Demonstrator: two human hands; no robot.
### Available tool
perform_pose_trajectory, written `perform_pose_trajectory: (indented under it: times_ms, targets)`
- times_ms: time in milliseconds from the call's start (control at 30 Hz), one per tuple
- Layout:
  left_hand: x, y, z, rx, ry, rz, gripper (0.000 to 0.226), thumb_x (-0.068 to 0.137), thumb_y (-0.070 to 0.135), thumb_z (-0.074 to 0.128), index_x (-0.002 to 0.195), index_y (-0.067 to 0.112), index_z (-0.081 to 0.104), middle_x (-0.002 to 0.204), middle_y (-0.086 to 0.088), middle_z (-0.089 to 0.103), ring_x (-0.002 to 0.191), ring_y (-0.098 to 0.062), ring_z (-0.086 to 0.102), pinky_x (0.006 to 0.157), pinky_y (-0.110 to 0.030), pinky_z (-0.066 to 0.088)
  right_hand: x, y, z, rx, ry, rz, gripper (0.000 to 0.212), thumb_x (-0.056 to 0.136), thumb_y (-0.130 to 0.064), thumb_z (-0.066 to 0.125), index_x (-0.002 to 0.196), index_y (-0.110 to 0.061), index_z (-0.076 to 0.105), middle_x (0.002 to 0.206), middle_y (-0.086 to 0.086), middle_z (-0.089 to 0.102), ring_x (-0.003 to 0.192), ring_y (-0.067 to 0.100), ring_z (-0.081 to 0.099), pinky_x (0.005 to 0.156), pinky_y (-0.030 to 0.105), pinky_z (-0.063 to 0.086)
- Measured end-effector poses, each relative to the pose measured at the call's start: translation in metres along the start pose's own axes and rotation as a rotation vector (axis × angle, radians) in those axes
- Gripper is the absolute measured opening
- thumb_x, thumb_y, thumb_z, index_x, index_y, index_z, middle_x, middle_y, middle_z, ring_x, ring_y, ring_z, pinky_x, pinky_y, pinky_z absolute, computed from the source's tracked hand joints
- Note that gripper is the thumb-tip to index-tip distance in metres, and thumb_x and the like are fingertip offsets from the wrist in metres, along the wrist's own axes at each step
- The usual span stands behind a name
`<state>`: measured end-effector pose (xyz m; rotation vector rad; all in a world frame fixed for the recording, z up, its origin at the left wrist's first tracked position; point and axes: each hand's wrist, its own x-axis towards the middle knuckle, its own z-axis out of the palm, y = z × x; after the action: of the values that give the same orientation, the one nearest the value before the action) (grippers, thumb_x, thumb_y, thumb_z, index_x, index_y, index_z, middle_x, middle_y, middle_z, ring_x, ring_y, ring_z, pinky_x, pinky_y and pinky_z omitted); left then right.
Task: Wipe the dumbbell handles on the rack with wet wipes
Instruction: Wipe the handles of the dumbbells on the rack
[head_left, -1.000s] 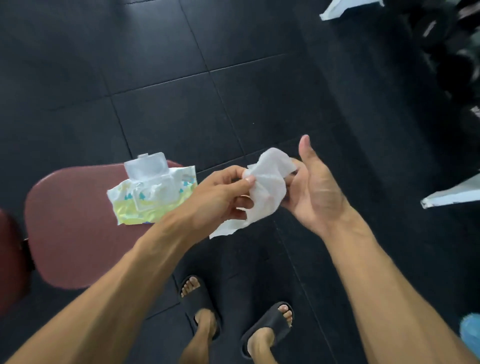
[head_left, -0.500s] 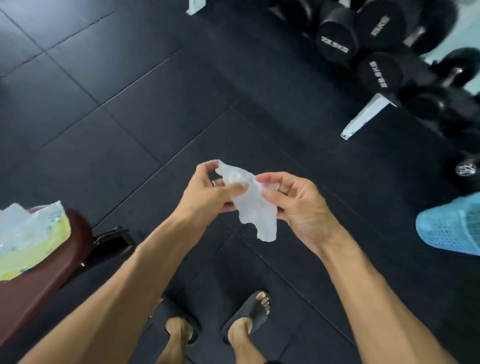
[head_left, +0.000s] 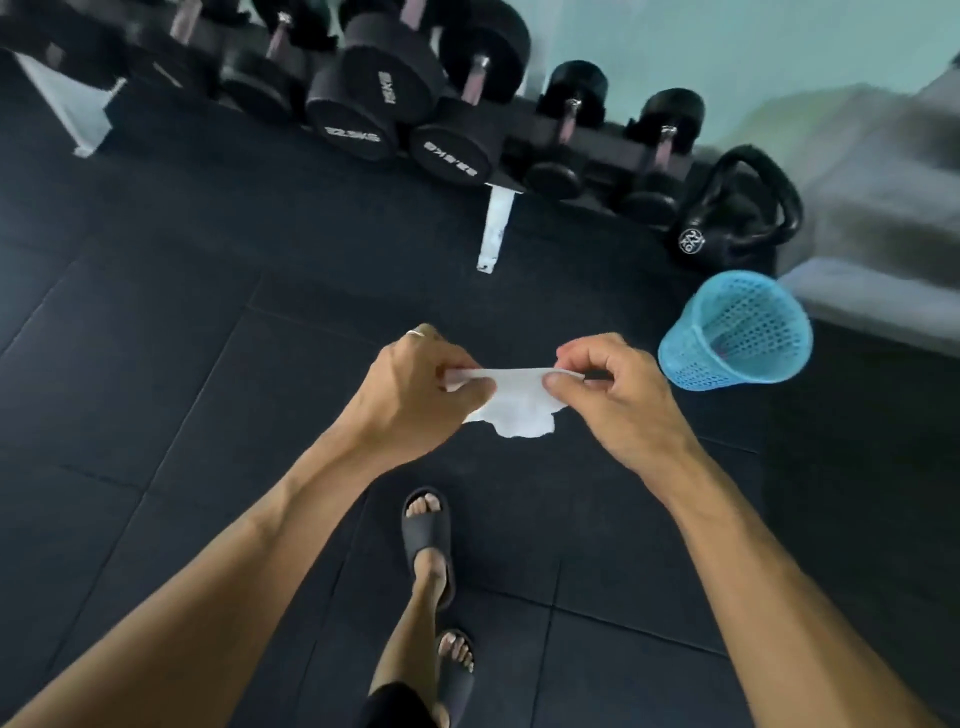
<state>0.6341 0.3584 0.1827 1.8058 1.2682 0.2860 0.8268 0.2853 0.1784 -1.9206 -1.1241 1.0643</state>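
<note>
Left hand (head_left: 415, 384) and right hand (head_left: 610, 387) each pinch an end of the wipe (head_left: 511, 405), stretched between them. Dumbbells (head_left: 363, 98) sit racked ahead, well apart; no handle wiped yet.

Bare forearms, ring (head_left: 414, 333), dark slide sandals (head_left: 427, 525).

Open floor (head_left: 208, 364) between hands and rack (head_left: 561, 140); blue basket (head_left: 737, 338) and kettlebell (head_left: 737, 213) crowd the right side.

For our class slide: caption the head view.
Both hands, left and right, stretch a wet wipe before the dumbbell rack.
</note>
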Motion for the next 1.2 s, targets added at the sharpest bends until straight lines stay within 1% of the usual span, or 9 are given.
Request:
perform_pose_trajectory:
  times_ms: [133,233,300,500,700,767,933,1067,1200]
  targets:
    - [0.074,0.047,0.022,-0.411,-0.282,-0.113,0.026,0.096,0.028,0.063,0.089,0.004,0.068,0.088,-0.008,0.065,0.083,-0.021,0.064,0.084,-0.033,0.052,0.033,0.019,-0.062,0.307,-0.101,0.176,0.031,0.081,-0.043,0.078,0.101,-0.023,0.067,0.092,-0.005,0.069,0.096,0.014,0.067,0.093,0.04,0.054]
    - [0.128,0.082,0.046,-0.585,-0.415,-0.21,0.023,0.102,0.024,0.053,0.101,0.005,0.065,0.093,-0.009,0.064,0.087,-0.024,0.065,0.081,-0.039,0.057,0.055,0.033,-0.103,0.356,-0.075,0.215,0.004,0.088,-0.015,0.074,0.091,-0.018,0.072,0.085,0.005,0.071,0.084,0.022,0.069,0.081,0.035,0.057]
    - [0.155,0.106,0.062,-0.631,-0.524,-0.238,0.023,0.101,0.024,0.055,0.114,0.007,0.066,0.101,-0.007,0.072,0.09,-0.024,0.071,0.077,-0.039,0.059,0.068,0.043,-0.128,0.425,0.019,0.264,0.015,0.094,-0.01,0.066,0.083,-0.018,0.072,0.084,0.006,0.068,0.076,0.019,0.067,0.073,0.033,0.057]
    - [0.22,0.174,0.115,-0.41,-0.619,-0.114,0.022,0.09,-0.002,0.066,0.102,0.016,0.068,0.086,0.001,0.07,0.084,-0.018,0.073,0.068,-0.028,0.059,0.101,0.084,-0.208,0.592,0.14,0.3,0.016,0.102,-0.007,0.051,0.109,-0.011,0.065,0.102,0.012,0.072,0.086,0.028,0.072,0.071,0.042,0.059]
    - [0.284,0.268,0.174,-0.138,-0.572,0.221,0.042,0.082,-0.022,0.055,0.076,0.015,0.074,0.089,0.0,0.075,0.083,-0.005,0.069,0.07,-0.012,0.05,0.137,0.123,-0.324,0.985,0.196,0.249,0.024,0.084,0.008,0.057,0.07,-0.004,0.072,0.091,0.014,0.07,0.089,0.026,0.068,0.068,0.035,0.059]
    - [0.307,0.296,0.193,0.053,-0.553,0.363,0.049,0.084,-0.019,0.048,0.083,0.02,0.078,0.093,0.011,0.07,0.086,0.0,0.064,0.072,-0.01,0.045,0.156,0.138,-0.367,0.906,0.2,0.279,0.014,0.068,-0.005,0.06,0.071,0.006,0.067,0.095,0.015,0.069,0.097,0.028,0.065,0.076,0.037,0.057]
    - [0.347,0.336,0.241,0.22,-0.307,0.657,0.019,0.086,0.008,0.061,0.094,0.013,0.078,0.098,0.009,0.065,0.085,-0.002,0.059,0.078,-0.008,0.045,0.202,0.137,-0.43,0.238,0.34,0.314,0.017,0.082,-0.036,0.072,0.07,-0.026,0.077,0.094,-0.006,0.074,0.09,0.015,0.067,0.083,0.029,0.049]
    - [0.387,0.37,0.264,-0.003,-0.162,0.398,0.024,0.077,0.005,0.079,0.076,0.024,0.065,0.075,0.014,0.06,0.061,-0.005,0.056,0.06,-0.023,0.047,0.246,0.134,-0.458,0.076,0.489,0.142,0.026,0.075,-0.011,0.079,0.085,-0.029,0.063,0.072,-0.011,0.06,0.065,0.006,0.054,0.067,0.026,0.048]
    - [0.439,0.393,0.267,-0.204,-0.223,0.0,0.027,0.083,0.012,0.077,0.102,0.021,0.061,0.087,0.0,0.067,0.078,-0.015,0.068,0.065,-0.028,0.06,0.298,0.112,-0.459,-0.119,0.709,-0.014,0.039,0.08,-0.003,0.071,0.117,-0.013,0.06,0.081,-0.019,0.054,0.072,0.006,0.049,0.073,0.016,0.04]
